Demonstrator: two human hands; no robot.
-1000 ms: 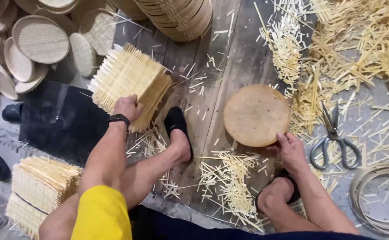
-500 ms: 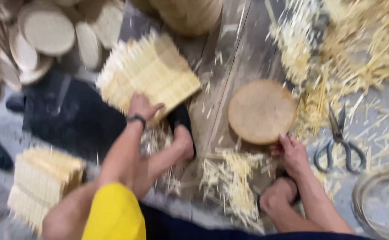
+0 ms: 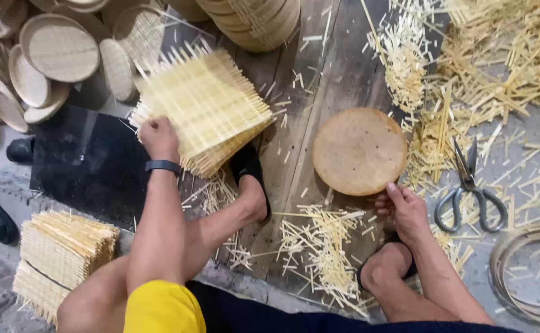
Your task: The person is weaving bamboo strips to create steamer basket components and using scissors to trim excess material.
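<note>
Dark plank floor (image 3: 335, 74) carries round disc (image 3: 359, 151), scissors (image 3: 470, 188), bamboo offcuts (image 3: 319, 246).

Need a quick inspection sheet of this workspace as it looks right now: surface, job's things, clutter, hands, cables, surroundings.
Surface: dark wooden planks, strewn with cuttings.
Job's things: stack of woven bamboo mats; round wooden disc.
Clutter: bamboo splinters; scissors lying right of the disc.
Hands: left hand grips the mat stack's edge; right hand touches the disc's lower rim.
Cables: nothing seen.
Surroundings: round woven trays upper left; second mat stack lower left; bamboo hoop lower right.
</note>
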